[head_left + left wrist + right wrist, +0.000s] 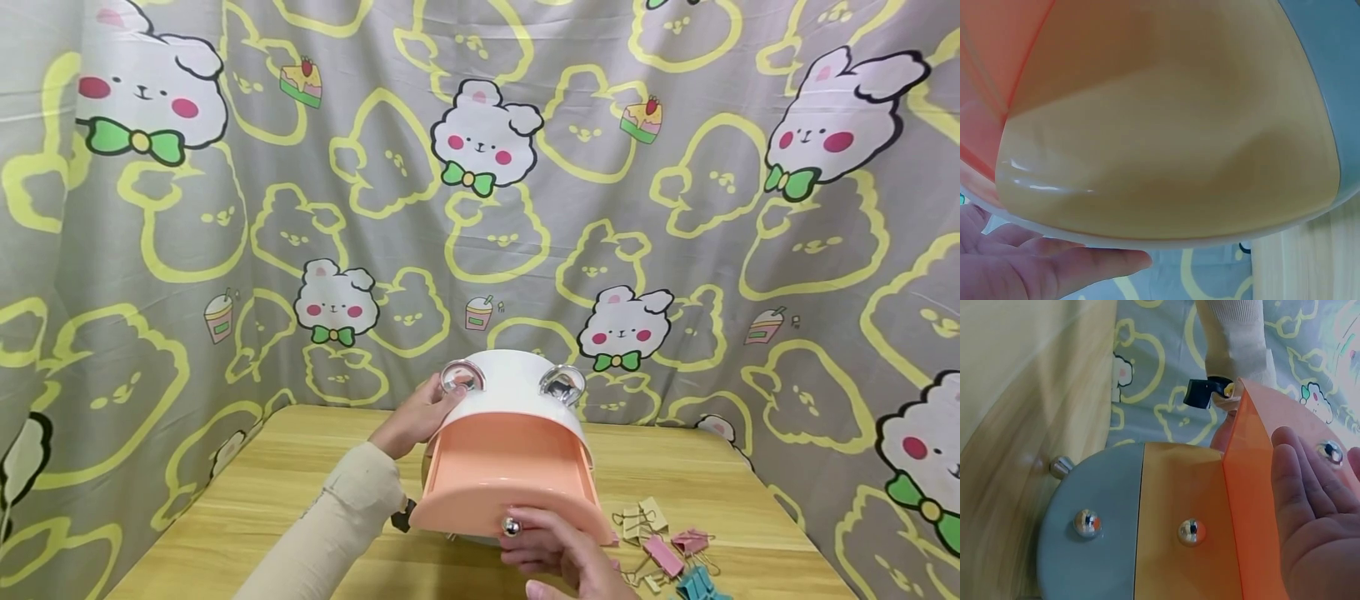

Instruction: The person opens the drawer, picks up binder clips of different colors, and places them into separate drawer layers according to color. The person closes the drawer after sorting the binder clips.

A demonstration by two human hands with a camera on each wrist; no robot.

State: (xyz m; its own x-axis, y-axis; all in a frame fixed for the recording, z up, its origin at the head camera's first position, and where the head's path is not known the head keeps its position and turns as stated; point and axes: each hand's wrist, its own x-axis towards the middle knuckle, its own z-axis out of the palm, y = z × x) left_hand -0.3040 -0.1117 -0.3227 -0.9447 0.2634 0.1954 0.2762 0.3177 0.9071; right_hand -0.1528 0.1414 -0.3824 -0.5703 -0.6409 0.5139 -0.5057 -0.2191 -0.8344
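Note:
A small rounded chest of drawers (pixel 513 379) has a white top and two silver rings. Its orange drawer (pixel 461 506) is pulled out toward me, a silver knob (pixel 512 526) on its front. Below it, the yellow drawer (pixel 1166 481) and blue-grey drawer (pixel 1107 487) are closed. My left hand (pixel 416 417) steadies the chest's left side near one ring; in the left wrist view a straight finger lies along the edge. Straight fingers of my right hand (pixel 558 550) are at the orange drawer's front, right beside the knob, the thumb apart.
Several binder clips lie on the wooden table (pixel 300 450) at the right: a yellow clip (pixel 637 523), a pink clip (pixel 663 554) and a blue clip (pixel 699 585) among them. A patterned curtain (pixel 390 233) hangs behind and along both sides.

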